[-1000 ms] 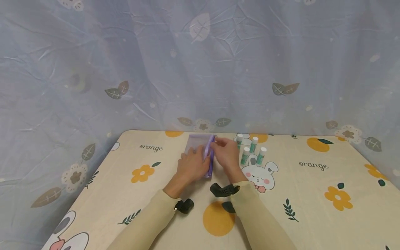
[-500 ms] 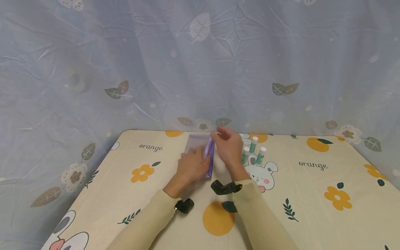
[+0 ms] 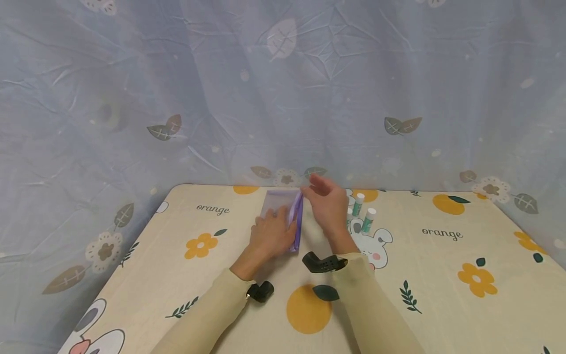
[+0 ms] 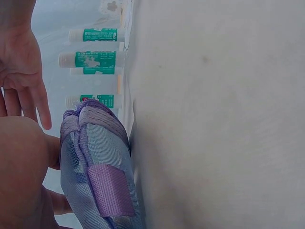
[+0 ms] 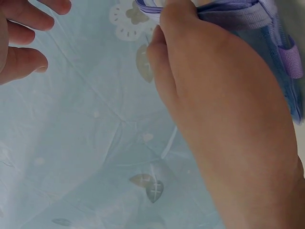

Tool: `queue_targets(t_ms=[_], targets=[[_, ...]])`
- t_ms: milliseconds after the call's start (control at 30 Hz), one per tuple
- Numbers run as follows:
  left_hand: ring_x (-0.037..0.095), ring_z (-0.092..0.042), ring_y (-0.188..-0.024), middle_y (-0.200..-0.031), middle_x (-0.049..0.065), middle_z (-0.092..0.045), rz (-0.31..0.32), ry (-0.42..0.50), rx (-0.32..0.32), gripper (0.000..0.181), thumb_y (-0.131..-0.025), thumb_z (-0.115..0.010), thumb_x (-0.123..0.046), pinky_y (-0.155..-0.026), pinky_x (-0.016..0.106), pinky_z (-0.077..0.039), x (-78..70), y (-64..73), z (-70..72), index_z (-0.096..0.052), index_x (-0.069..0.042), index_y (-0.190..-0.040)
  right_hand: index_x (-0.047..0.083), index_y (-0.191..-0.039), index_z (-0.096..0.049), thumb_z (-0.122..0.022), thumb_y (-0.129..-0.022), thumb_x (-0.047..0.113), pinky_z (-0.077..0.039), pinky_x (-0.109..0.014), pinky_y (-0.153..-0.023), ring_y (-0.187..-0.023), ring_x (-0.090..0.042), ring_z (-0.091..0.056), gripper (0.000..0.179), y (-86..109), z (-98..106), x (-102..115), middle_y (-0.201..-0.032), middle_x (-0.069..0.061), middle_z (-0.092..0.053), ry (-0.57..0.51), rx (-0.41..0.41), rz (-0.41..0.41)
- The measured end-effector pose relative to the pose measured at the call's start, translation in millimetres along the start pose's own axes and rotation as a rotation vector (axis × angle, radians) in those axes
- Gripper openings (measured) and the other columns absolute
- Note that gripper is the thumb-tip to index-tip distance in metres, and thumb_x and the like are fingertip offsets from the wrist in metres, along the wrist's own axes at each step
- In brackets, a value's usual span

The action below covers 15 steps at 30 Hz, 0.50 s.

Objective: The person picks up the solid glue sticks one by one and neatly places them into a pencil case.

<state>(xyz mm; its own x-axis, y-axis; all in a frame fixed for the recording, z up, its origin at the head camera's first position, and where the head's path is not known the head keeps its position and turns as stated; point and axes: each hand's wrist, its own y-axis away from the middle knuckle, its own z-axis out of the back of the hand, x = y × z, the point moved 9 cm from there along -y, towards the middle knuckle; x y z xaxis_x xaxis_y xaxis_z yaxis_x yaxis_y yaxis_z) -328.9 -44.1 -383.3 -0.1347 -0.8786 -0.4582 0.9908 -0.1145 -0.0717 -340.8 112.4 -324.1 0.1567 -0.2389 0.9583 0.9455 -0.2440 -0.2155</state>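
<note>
A purple-trimmed mesh zipper pouch [image 3: 279, 199] lies on the table's far part, its zipped edge toward the right. My left hand [image 3: 271, 233] rests on the pouch from above with fingers spread, thumb near the zipped edge. In the left wrist view the pouch [image 4: 102, 152] looks thick, with a purple tab on its side. Beside its far right corner my right hand [image 3: 329, 204] hovers above the table. The right wrist view shows its fingers [image 5: 28, 21] relaxed, apart from the pouch and holding nothing. What the pouch contains is hidden.
Several upright glue sticks [image 3: 368, 221] with white caps and green labels stand right of the pouch, partly hidden behind my right hand. A patterned cloth [image 3: 442, 265] covers the table. A pale curtain [image 3: 283, 98] hangs at the back.
My right hand has come away from the pouch's zipped edge, rising and shifting right, with its fingers loosened. It now hides more of the glue sticks. My left hand has stayed on the pouch.
</note>
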Motion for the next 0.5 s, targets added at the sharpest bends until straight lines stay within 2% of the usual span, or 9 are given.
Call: queue_targets(t_ms=[300, 500], targets=[[0.057, -0.055, -0.126, -0.147, 0.025, -0.056, 0.003, -0.002, 0.007, 0.059, -0.108, -0.047, -0.046, -0.104, 0.067, -0.046, -0.5, 0.2, 0.2, -0.046, -0.014, -0.158, 0.013, -0.143, -0.067, -0.077, -0.097, 0.022, -0.053, -0.041, -0.111, -0.133, -0.025, -0.067, 0.047, -1.3, 6, 3, -0.143, -0.006, -0.070, -0.004, 0.005, -0.011], [0.057, -0.055, -0.126, -0.147, 0.025, -0.056, 0.000, 0.002, 0.006, 0.059, -0.108, -0.047, -0.045, -0.104, 0.067, -0.046, -0.7, 0.4, 0.2, -0.047, -0.014, -0.158, 0.010, -0.141, -0.069, -0.078, -0.096, 0.022, -0.055, -0.042, -0.110, -0.132, -0.026, -0.068, 0.047, -4.3, 15, 5, -0.141, -0.007, -0.072, -0.015, -0.021, 0.000]])
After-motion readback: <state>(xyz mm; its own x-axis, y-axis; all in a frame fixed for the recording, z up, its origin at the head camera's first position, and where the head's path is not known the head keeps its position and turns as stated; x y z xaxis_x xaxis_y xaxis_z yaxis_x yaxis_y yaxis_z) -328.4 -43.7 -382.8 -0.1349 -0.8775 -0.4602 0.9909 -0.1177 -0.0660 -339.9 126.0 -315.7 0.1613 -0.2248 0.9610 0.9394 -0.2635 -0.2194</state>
